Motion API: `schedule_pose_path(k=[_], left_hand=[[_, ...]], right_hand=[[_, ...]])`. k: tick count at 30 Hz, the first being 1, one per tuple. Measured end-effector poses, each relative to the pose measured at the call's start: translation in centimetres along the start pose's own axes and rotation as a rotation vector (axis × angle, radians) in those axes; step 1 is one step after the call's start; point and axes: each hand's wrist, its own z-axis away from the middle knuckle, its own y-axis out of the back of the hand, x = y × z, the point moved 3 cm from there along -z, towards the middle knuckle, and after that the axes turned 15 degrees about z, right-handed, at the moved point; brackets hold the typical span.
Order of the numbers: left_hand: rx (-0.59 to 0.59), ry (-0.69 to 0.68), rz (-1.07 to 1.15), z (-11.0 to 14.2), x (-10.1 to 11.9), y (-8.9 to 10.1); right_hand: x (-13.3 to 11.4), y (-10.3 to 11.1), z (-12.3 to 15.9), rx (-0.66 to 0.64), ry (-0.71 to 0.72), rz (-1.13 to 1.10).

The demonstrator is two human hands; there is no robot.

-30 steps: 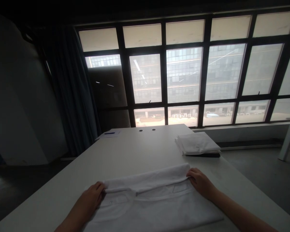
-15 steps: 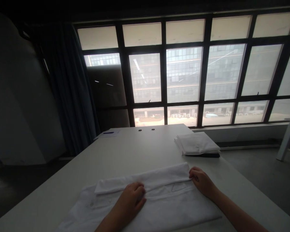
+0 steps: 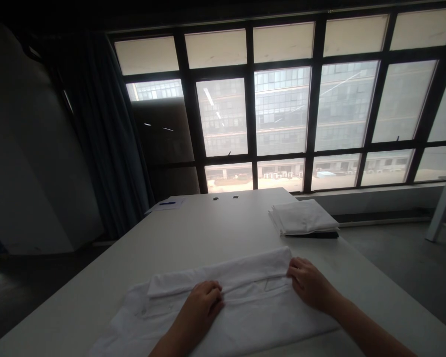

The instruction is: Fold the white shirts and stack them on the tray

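Observation:
A white shirt [image 3: 260, 317] lies partly folded on the near part of the table, with a long folded strip along its far side. Small buttons show faintly toward its left. My left hand [image 3: 203, 307] rests on the middle of the shirt, its bent fingers closed over the near edge of the strip. At the strip's right end, my right hand [image 3: 309, 282] grips the cloth between thumb and fingers. Part of the shirt is hidden under both hands, and its near edge runs out of view.
A stack of folded white cloth [image 3: 303, 218] sits on something black near the right edge of the white table [image 3: 208, 228]. Toward the far left corner lie paper and a blue pen [image 3: 167, 203]. Windows stand beyond, with a dark curtain [image 3: 107, 148] at left.
My right hand has shifted slightly left and closed further over the strip's right end. My left hand stays nearly in place. The view has tilted a little.

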Motion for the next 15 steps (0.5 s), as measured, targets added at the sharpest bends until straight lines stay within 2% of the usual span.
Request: schedule_pose_path(k=[4, 15], left_hand=[[0.009, 0.017, 0.005, 0.0, 0.0, 0.0], [0.024, 0.062, 0.027, 0.1, 0.0, 0.2]], right_hand=[[-1.1, 0.1, 0.2, -0.096, 0.045, -0.075], [0.3, -1.4, 0.3, -0.149, -0.049, -0.126]])
